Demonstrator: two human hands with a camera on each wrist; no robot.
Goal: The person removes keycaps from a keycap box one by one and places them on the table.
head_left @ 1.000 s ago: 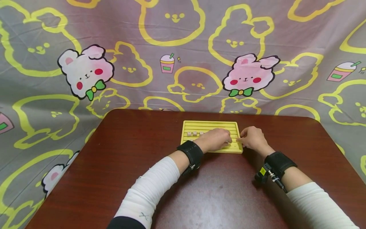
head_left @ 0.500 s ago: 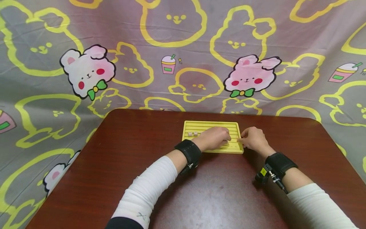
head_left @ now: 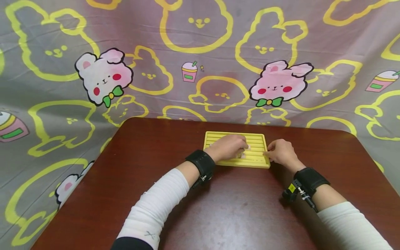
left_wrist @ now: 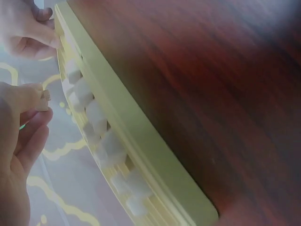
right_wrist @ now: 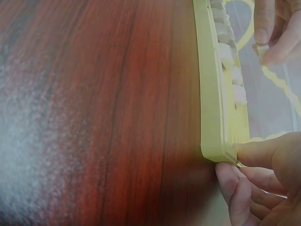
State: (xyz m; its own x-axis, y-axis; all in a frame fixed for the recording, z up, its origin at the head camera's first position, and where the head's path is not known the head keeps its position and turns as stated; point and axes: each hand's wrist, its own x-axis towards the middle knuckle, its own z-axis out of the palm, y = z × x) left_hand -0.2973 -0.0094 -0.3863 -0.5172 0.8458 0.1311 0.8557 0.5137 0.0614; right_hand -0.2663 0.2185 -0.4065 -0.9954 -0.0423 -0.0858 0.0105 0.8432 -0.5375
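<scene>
My left hand (head_left: 227,147) is over the yellow ridged tray (head_left: 260,163), near its middle. In the left wrist view, its thumb and fingertips pinch a small white cube (left_wrist: 43,101), held up above the tray. Several more white cubes (left_wrist: 113,148) sit in the tray's rows, mostly hidden by the left hand in the head view. My right hand (head_left: 283,152) grips the tray's right end. The right wrist view shows its thumb (right_wrist: 254,151) on top of the corner and fingers curled beneath and outside it.
The tray lies on a reddish-brown wooden table (head_left: 237,205), toward the far side. Behind the table hangs a grey-pink cloth (head_left: 215,38) printed with cartoon rabbits. Black straps with small cameras (head_left: 290,193) are worn on both wrists.
The left hand has moved left and slightly farther back over the tray, and a white cube now shows at its fingertips. The right hand keeps its grip. The head view has shifted slightly.
</scene>
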